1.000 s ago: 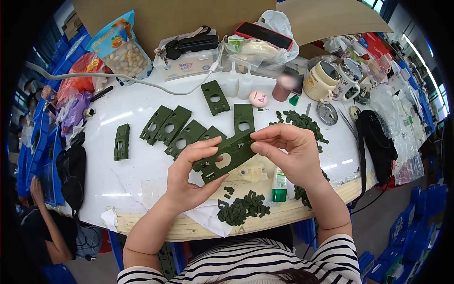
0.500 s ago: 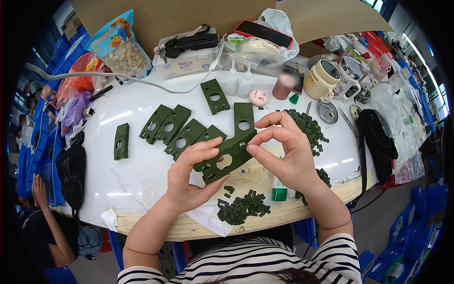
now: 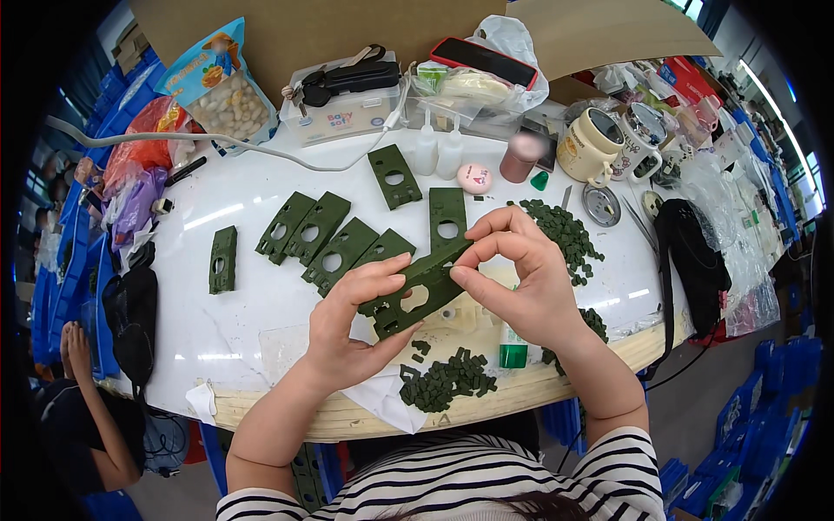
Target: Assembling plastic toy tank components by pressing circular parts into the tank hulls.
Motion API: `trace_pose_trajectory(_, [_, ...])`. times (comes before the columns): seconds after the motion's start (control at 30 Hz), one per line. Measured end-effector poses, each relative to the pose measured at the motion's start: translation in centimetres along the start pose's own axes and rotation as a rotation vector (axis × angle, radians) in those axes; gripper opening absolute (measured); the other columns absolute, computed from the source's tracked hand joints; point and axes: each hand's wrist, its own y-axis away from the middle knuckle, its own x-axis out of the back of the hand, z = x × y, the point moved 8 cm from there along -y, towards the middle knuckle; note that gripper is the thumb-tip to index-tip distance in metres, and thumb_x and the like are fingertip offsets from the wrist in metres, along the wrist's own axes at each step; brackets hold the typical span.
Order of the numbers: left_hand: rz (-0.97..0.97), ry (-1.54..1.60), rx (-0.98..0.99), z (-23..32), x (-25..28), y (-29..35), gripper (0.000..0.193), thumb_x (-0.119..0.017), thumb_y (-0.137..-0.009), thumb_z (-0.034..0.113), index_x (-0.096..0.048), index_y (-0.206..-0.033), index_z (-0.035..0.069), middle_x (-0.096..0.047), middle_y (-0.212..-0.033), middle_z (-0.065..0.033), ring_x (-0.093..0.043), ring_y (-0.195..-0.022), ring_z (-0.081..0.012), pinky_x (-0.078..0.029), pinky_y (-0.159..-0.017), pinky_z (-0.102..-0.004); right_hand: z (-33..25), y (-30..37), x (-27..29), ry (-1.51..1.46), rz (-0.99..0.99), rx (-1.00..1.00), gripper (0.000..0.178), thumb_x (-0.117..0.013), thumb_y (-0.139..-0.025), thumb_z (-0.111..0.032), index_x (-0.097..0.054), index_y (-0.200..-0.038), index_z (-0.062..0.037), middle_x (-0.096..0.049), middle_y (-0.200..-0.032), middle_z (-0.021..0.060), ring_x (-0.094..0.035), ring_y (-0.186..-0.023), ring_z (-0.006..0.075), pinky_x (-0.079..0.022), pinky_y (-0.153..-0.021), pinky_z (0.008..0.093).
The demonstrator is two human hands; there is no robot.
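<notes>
A dark green plastic model tank hull with a round hole is held tilted above the table's front edge. My left hand wraps its left end, thumb below and fingers over the top. At the other end, my right hand has thumb and fingertips pinched together against the hull; any small piece between them is hidden. Beneath is a cream block, partly covered by the hull and hands. A pile of small dark green pieces lies nearer me, beside a green-capped glue bottle.
Several similar hulls lie beyond and to the left, including one lone hull. Another heap of small pieces is at right. Mugs, white squeeze bottles and a plastic box line the back. A co-worker's hands show at far left.
The hull has tipped slightly between my hands, and my right fingertips have shifted a little left along it. My left hand keeps its hold.
</notes>
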Motion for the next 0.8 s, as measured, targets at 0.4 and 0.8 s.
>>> trace_pose_trajectory(0.4, [0.015,0.003,-0.031,0.18,-0.02,0.21,0.054,-0.082,-0.069,-0.002,-0.055,-0.116,0.001,-0.061,-0.121,-0.025,-0.065,-0.107,-0.0306,-0.053,-0.088,-0.0367,-0.66,0.1,-0.13,0.078,0.055,0.039,0.011,-0.075,-0.075,-0.008,-0.067,-0.079,-0.0024,-0.058,-0.099,0.0101,-0.058,-0.095,0.0206,-0.045,-0.083,0.0308])
trace_pose_trajectory(0.8, [0.0,-0.03,-0.105,0.74,0.04,-0.03,0.054,-0.082,-0.068,-0.002,-0.055,-0.116,0.002,-0.062,-0.121,-0.0252,-0.066,-0.104,-0.0302,-0.054,-0.086,-0.0355,-0.64,-0.11,-0.09,0.073,0.02,0.047,0.012,-0.075,-0.076,-0.008,-0.065,-0.079,-0.0024,-0.058,-0.096,0.0096,-0.058,-0.094,0.0211,-0.045,-0.083,0.0307])
